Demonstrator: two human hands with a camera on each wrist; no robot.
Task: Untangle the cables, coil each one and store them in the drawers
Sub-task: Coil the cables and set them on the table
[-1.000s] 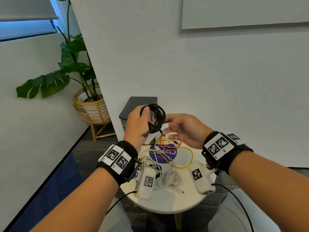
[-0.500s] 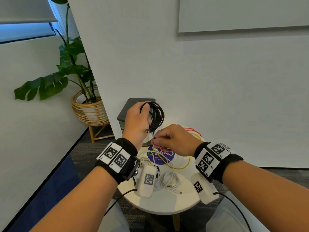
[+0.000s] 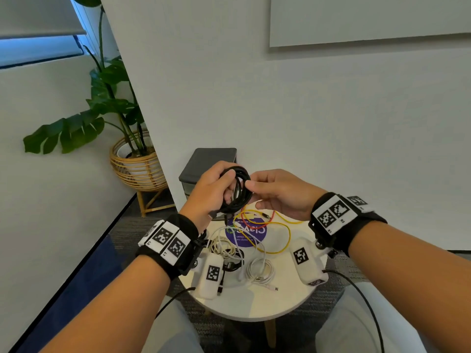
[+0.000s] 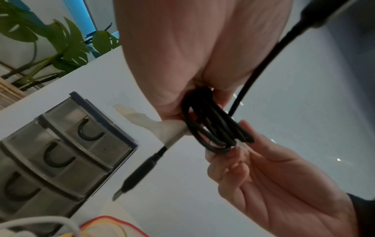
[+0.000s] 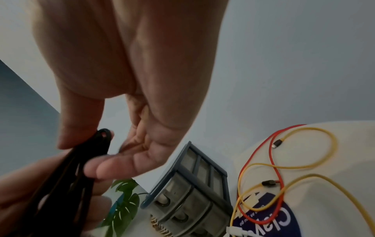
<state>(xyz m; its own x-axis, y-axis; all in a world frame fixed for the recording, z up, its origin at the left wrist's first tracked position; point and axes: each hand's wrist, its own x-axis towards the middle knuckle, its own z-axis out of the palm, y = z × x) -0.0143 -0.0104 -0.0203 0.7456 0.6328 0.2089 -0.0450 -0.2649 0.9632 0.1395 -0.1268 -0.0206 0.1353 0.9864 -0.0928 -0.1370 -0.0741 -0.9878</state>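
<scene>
bare forearms, black wristbands (image 3: 175, 240) with white square-code tags, white tagged camera pods (image 3: 211, 275), trailing black leads

- White partition wall (image 3: 293, 110) — plain, a pale panel (image 3: 369, 19) mounted high on it.
- Side wall (image 3: 38, 187), white, under a window (image 3: 35, 50) with a lowered roller blind (image 3: 33, 14).
- Monstera plant (image 3: 102, 105) in a rattan basket stand (image 3: 139, 166).
- Floor — grey carpet (image 3: 142, 225), blue strip (image 3: 76, 281) beside it.
- Round white table (image 3: 254, 301), wooden legs.
</scene>
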